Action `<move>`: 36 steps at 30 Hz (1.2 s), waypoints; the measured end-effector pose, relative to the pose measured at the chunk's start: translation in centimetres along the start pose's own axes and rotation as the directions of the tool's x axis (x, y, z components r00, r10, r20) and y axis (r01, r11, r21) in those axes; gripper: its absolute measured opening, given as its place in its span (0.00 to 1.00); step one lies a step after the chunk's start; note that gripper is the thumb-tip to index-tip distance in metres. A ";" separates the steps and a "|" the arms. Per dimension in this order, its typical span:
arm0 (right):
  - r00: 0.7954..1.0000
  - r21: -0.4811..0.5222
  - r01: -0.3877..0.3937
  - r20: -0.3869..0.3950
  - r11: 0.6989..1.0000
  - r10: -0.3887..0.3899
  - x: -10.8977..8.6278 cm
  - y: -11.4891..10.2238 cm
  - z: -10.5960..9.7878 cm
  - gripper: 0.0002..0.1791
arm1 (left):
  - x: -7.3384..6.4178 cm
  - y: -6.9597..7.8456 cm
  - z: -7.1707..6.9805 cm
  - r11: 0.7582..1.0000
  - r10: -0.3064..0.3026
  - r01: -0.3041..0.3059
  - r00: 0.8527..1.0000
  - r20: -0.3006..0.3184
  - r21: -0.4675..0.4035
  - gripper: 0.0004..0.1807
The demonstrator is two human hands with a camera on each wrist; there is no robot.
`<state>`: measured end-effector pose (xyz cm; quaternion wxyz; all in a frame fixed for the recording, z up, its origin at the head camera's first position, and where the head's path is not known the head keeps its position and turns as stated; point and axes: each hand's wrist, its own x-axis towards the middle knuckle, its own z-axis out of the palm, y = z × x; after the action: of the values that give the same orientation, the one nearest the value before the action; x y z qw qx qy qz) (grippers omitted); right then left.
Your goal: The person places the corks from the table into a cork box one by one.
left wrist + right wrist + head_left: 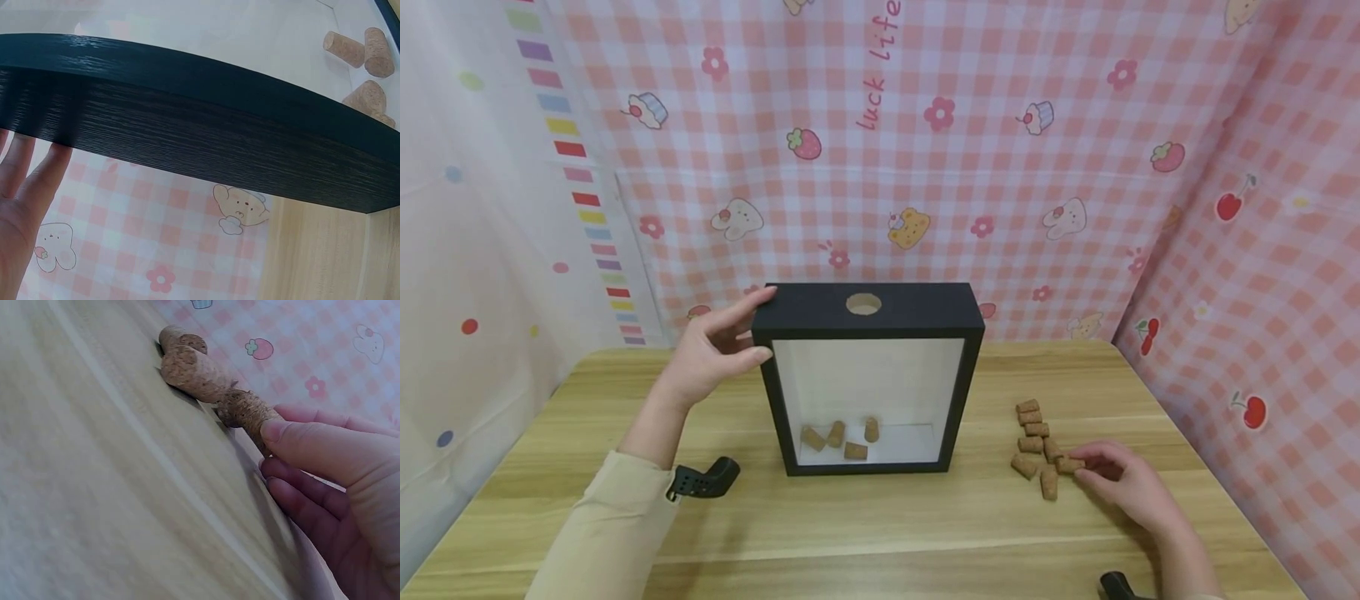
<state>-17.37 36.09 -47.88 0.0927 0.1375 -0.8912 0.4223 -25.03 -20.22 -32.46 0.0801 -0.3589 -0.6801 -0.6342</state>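
A black shadow box [868, 323] with a clear front and a round hole in its top stands upright on the table. My left hand [711, 346] holds its upper left corner, thumb at the front edge and fingers reaching toward the back. In the left wrist view, those fingers [39, 178] lie along the box's rear edge. Several corks [855, 451] lie inside on the box's floor. To the right, my right hand [1123, 483] pinches one cork [250, 415] between thumb and fingers, at the near side of a loose group of corks [1030, 445].
The wooden table [850, 533] ends at a pink checked cloth [940, 183] behind, with more cloth hanging on both sides. Black wrist mounts [703, 479] are worn on both wrists.
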 end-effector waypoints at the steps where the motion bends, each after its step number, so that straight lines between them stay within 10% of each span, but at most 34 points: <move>1: 1.000 0.006 -0.008 0.004 1.000 0.008 0.0 0.0 -0.1 0.12 | 0.0 0.0 0.0 1.000 -0.001 0.001 1.000 0.000 -0.001 0.36; 11: 0.984 0.131 -0.150 -0.078 0.980 0.161 0.0 -2.4 -0.7 0.16 | 0.0 0.1 -0.1 1.000 -0.018 0.018 1.000 -0.004 0.018 0.36; 25: 0.969 0.079 0.208 -0.152 0.975 -0.195 1.8 -6.0 -1.4 0.16 | -0.1 0.2 -0.1 0.998 -0.042 0.043 0.999 -0.016 0.050 0.37; 36: 0.891 0.091 0.445 -0.143 0.891 -0.430 4.7 -9.7 -1.9 0.23 | -0.1 0.2 0.0 0.999 -0.020 0.020 1.000 -0.008 0.032 0.36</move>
<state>-18.60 30.89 -38.26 0.2300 0.3147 -0.8027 0.4514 -24.85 -20.32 -32.39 0.0823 -0.3481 -0.6937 -0.6252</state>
